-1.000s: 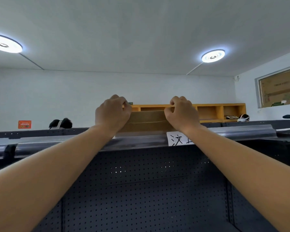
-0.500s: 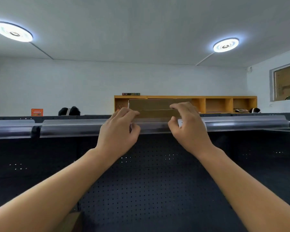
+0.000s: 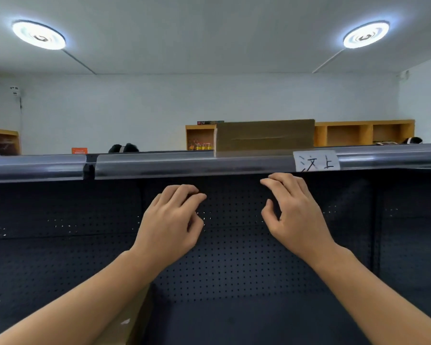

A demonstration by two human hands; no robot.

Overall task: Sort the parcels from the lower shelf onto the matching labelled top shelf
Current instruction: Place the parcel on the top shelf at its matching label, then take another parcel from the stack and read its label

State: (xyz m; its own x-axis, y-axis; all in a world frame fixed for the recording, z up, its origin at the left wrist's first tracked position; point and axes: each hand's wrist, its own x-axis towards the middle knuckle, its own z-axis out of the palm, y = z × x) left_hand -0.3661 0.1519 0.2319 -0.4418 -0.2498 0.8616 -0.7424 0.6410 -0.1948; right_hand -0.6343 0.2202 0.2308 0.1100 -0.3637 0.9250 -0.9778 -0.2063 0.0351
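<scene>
Head view: both hands have let go and dropped below the top shelf's rail (image 3: 209, 165) since half a second ago. The left hand (image 3: 169, 225) and right hand (image 3: 296, 217) hang empty, fingers loosely curled. The cardboard parcel (image 3: 264, 136) sits on the top shelf, just left of the handwritten label (image 3: 316, 161). Its base is hidden behind the rail. Another box (image 3: 132, 319) at the lower edge is mostly covered by the left forearm.

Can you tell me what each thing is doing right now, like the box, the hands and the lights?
cardboard parcel: resting on the top shelf, not held
left hand: empty, fingers curled, below the shelf edge
right hand: empty, open
paper label: stuck on the shelf rail
ceiling lights: on
</scene>
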